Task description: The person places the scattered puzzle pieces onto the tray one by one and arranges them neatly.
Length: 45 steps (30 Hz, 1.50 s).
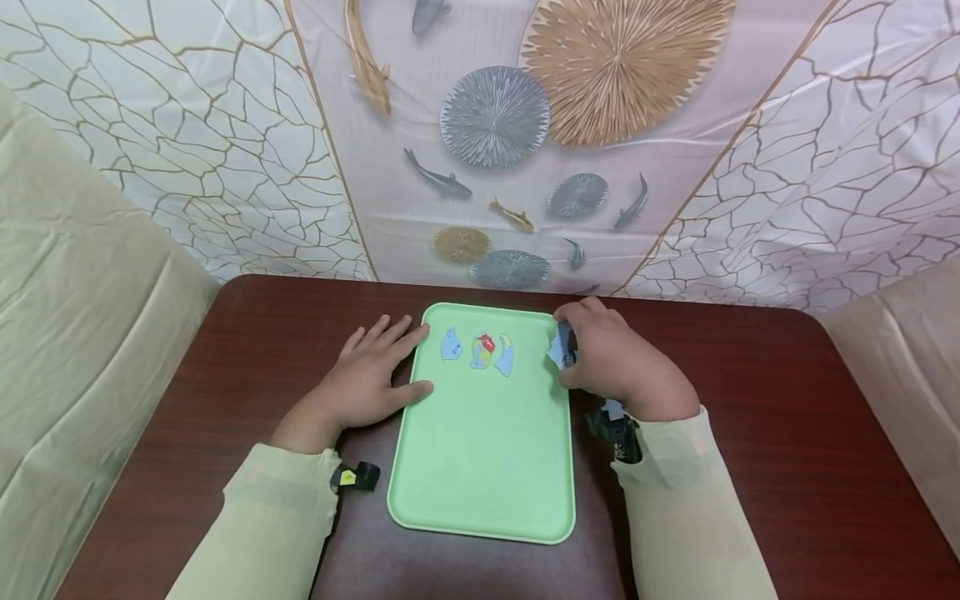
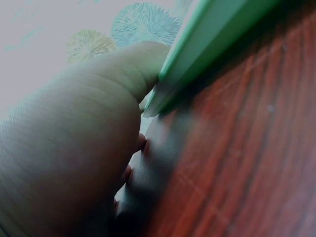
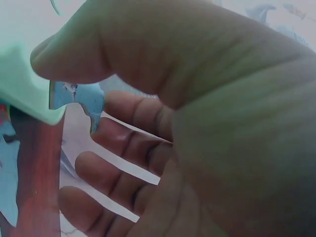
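My left hand (image 1: 371, 379) lies spread at the left side of the green tray (image 1: 480, 467), its thumb and a fingertip touching the rim. In the left wrist view the thumb (image 2: 143, 64) presses against the tray's edge. At the tray's upper right edge, my right hand (image 1: 611, 354) pinches a light blue puzzle piece (image 3: 81, 96) between thumb and fingers. On the upper part of the tray lie a blue piece (image 1: 452, 344), a multicoloured piece (image 1: 482, 352) with red and yellow, and a curved blue piece (image 1: 505, 358).
Beneath the tray is a dark red-brown wooden table (image 1: 750, 433). More blue pieces (image 1: 613, 409) lie on it beside the right wrist, partly hidden by the arm. A patterned cloth (image 1: 480, 200) hangs behind the table's far edge.
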Tool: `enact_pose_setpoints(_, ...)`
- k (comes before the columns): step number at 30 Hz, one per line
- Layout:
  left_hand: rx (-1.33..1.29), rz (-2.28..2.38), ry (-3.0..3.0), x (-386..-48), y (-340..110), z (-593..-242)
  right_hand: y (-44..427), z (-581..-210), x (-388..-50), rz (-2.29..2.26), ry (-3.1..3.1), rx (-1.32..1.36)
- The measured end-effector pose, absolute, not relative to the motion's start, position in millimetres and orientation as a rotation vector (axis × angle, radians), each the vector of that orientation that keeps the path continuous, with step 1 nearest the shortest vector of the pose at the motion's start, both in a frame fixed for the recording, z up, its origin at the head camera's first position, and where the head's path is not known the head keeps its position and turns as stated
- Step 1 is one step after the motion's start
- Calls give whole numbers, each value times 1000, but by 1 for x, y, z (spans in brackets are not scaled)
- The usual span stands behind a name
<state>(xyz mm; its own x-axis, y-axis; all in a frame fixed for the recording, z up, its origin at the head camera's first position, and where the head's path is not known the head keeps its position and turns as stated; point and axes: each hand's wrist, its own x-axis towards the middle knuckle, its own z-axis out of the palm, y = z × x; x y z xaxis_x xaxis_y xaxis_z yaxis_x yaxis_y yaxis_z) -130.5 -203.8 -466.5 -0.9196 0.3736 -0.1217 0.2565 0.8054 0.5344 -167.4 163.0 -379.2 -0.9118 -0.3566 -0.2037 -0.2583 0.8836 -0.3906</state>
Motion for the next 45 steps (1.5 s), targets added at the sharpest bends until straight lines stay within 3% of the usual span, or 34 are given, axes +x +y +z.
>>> enact_pose_setpoints(20, 486, 770, 2767, -131, -203, -464, 133, -401, -170, -382, 2825, -588)
enact_pose_setpoints(45, 482, 776, 2772, -130, -202, -465, 129, -411, -173, -357, 2746, -577)
